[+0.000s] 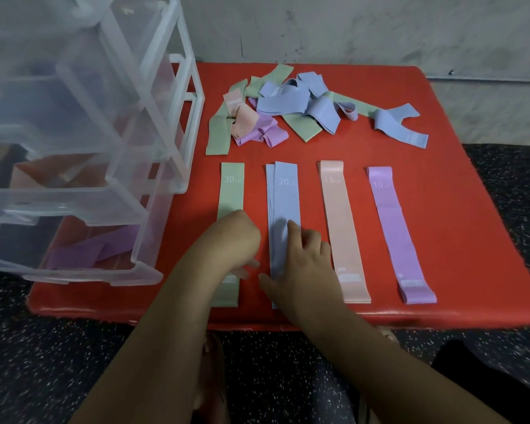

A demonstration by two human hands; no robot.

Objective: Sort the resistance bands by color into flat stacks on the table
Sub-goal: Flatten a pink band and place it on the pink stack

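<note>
Four flat rows of bands lie side by side on the red table [459, 191]: a green stack [232, 191], a blue stack [283, 194], a pink stack [340, 215] and a purple stack [393, 224]. My right hand [303, 264] lies flat on the near half of the blue stack, fingers spread. My left hand [236, 240] rests over the green stack with fingers curled down; whether it grips anything I cannot tell. A loose heap of mixed bands [288, 108] lies at the back of the table.
A clear plastic drawer unit [83, 123] stands on the table's left side, its lower drawers pulled out with purple bands [89, 249] and pink ones inside. A wall runs behind the table. Dark speckled floor surrounds it.
</note>
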